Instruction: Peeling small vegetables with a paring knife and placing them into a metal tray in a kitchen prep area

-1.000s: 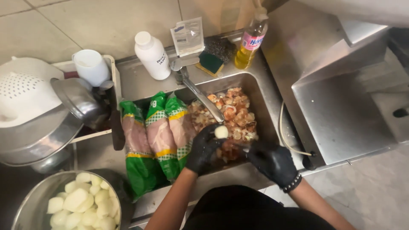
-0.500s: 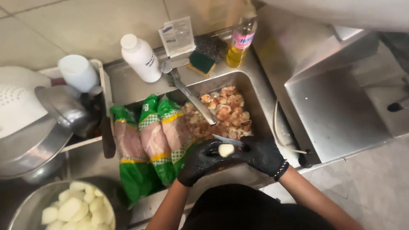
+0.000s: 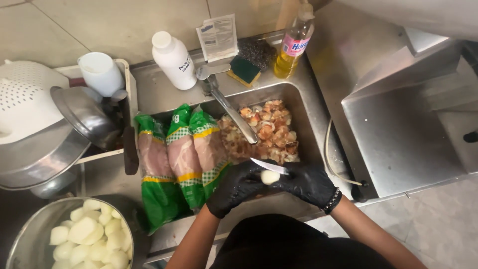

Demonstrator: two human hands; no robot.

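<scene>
Steel sink (image 3: 303, 107), centre frame, holds pile of peelings (image 3: 264, 130) and three green meat packs (image 3: 181, 159) leaning on left wall. Metal bowl (image 3: 22, 241), lower left, full of peeled potatoes (image 3: 89, 234). Left hand (image 3: 234, 187), black glove, closed round small peeled potato (image 3: 270, 176) at sink's near edge. Right hand (image 3: 308, 183), gloved, grips knife (image 3: 267, 166); blade rests on potato.

Black gloves (image 3: 239, 188), green checked packets (image 3: 183, 159).

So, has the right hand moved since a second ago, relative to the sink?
Yes. The right hand, holding the knife, has moved left along the sink front edge to meet the left hand at the potato.
</scene>
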